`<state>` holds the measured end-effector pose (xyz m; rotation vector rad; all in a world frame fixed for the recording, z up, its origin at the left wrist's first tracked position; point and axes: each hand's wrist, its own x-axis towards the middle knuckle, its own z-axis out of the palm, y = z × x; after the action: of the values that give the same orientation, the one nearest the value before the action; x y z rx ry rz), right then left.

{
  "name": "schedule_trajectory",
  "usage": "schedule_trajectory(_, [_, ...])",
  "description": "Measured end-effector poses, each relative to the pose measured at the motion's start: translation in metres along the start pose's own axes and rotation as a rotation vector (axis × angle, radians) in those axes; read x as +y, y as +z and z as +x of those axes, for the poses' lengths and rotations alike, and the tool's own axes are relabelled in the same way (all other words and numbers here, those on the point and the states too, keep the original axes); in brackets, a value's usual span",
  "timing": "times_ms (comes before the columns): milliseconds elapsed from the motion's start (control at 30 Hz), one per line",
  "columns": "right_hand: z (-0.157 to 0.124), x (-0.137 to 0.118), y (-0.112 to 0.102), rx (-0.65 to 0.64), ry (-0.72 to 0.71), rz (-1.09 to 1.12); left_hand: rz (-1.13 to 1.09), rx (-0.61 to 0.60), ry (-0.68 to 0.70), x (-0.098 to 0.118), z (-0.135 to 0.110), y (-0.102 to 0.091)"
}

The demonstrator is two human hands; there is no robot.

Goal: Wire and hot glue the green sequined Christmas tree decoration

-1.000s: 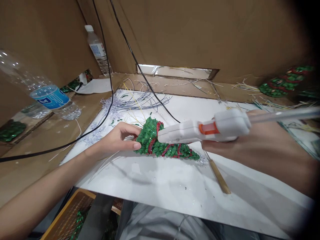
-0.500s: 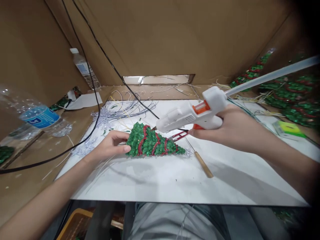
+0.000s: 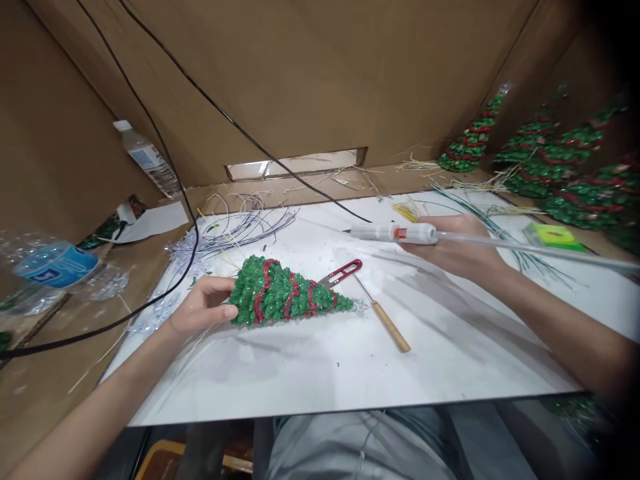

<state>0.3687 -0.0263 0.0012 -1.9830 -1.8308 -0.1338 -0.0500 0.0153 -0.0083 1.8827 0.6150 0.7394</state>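
My left hand [image 3: 207,310] grips the wide base of a small green Christmas tree [image 3: 280,293] with red garlands and a clear star at its tip. The tree lies on its side, its tip to the right. My right hand [image 3: 450,247] is closed around a white glue gun [image 3: 393,233], held apart from the tree, its nozzle pointing left and a long glue stick out of its back. Behind the tree's tip lie red-handled thread snips [image 3: 345,272], their blades partly hidden by the tree. An awl with a wooden handle [image 3: 393,327] rests right of the tip.
Loose wires [image 3: 250,227] lie at the back left of the white board [image 3: 310,380]. Several decorated trees [image 3: 575,160] stand at the right. Two plastic bottles [image 3: 65,267] are at the left. A black cable [image 3: 193,240] hangs across the left side.
My right hand has drawn the glue gun away from the tree to the right and turned it. The view has shifted somewhat. My left hand keeps its hold on the tree.
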Motion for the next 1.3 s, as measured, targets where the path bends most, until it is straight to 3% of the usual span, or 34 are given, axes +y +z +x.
schedule_trajectory(100, [0.006, 0.013, 0.008, -0.052, -0.043, -0.052, -0.006, -0.013, 0.029, -0.001, 0.002, -0.001])
schedule_trajectory(267, [0.004, 0.017, 0.015, -0.016, -0.053, -0.021, 0.005, -0.012, 0.047, -0.002, 0.002, -0.001])
schedule_trajectory(433, [-0.011, -0.013, 0.001, -0.009, -0.128, 0.252, 0.010, -0.007, -0.020, -0.001, -0.001, -0.001])
schedule_trajectory(533, [-0.020, -0.038, -0.003, -0.009, -0.267, 0.449, 0.014, 0.001, -0.039, 0.000, -0.002, -0.001])
schedule_trajectory(700, [-0.027, -0.067, 0.005, -0.037, -0.462, 0.493, 0.027, 0.034, -0.060, 0.003, -0.003, 0.001])
schedule_trajectory(1000, [-0.030, -0.076, 0.003, -0.138, -0.475, 0.450, -0.015, 0.023, -0.081, 0.004, -0.006, 0.004])
schedule_trajectory(1300, [-0.029, -0.066, 0.005, -0.077, -0.464, 0.410, 0.020, -0.008, -0.078, 0.009, -0.004, 0.003])
